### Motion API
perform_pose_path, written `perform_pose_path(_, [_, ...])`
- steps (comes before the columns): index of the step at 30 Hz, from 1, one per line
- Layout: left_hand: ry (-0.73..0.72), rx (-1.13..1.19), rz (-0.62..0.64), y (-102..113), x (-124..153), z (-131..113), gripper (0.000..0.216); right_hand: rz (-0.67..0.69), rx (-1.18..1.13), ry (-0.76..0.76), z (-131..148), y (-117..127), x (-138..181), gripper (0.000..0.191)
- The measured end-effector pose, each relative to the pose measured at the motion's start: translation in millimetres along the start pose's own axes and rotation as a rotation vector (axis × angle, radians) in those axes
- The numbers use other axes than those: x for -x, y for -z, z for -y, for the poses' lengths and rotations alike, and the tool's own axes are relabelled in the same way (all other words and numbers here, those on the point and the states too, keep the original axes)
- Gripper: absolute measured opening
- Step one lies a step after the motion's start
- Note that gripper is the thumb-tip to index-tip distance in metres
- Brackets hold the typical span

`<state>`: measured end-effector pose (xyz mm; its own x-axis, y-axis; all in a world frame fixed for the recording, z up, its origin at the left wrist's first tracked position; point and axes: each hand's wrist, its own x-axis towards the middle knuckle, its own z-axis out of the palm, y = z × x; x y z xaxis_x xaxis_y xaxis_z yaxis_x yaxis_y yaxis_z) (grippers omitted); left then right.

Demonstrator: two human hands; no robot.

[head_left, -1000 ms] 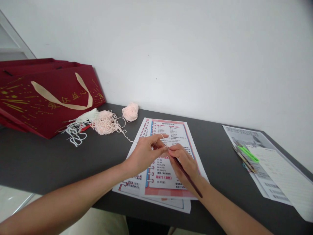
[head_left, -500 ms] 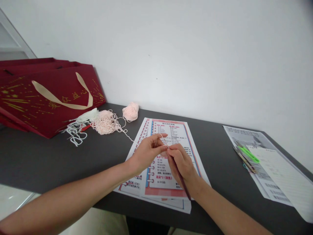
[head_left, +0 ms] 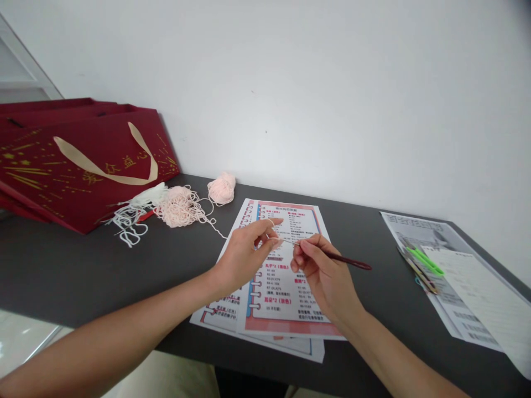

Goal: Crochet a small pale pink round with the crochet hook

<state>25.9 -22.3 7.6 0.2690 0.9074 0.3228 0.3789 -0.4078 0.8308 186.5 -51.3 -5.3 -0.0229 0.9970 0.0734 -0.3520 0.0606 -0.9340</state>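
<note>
My right hand (head_left: 321, 271) is closed round a crochet hook (head_left: 348, 261) with a dark red-brown handle, which lies nearly level and points left. Its thin metal tip reaches the fingers of my left hand (head_left: 251, 246). Pale pink yarn (head_left: 271, 222) loops over my left index finger, and the left thumb and fingers pinch it near the hook's tip. Any stitches there are too small to make out. A strand runs back from my left hand to a loose tangle of pale pink yarn (head_left: 178, 207). Below both hands lie printed pattern sheets (head_left: 290, 326).
A pink yarn ball (head_left: 222, 189) and white yarn strands (head_left: 133, 221) lie at the back left, beside red paper bags (head_left: 83, 182). Right of the sheets are more papers (head_left: 477, 287), with a bright green tool (head_left: 427, 260) and slim pieces on them. The wall (head_left: 315, 110) closes the back.
My right hand has turned, swinging the hook from a steep slant toward me to nearly level. It has also moved slightly right, away from the left hand. My left hand stays almost in place.
</note>
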Motion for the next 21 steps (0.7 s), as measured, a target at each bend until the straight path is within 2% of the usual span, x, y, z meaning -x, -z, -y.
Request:
perform_pose_path(2, [0.004,0.001,0.019,0,-1,0,0.010,0.017,0.256,0.114,2,4,2,0.011])
perform_pose_path(5, [0.011,0.009,0.029,1,-2,0,0.009,0.113,0.696,0.441,3,10,6,0.008])
perform_pose_path(8, [0.002,0.012,0.034,3,-3,0,0.011,0.224,0.889,0.671,3,14,9,0.014])
perform_pose_path(11, [-0.004,0.026,0.041,4,-3,-1,0.011,0.225,0.922,0.709,5,15,8,0.015])
perform_pose_path(17, [-0.001,0.032,0.064,5,-3,-3,0.011,0.101,0.870,0.546,8,14,6,0.010])
perform_pose_path(21, [-0.006,0.035,0.064,6,-3,-5,0.012,0.181,0.900,0.723,5,13,9,0.014])
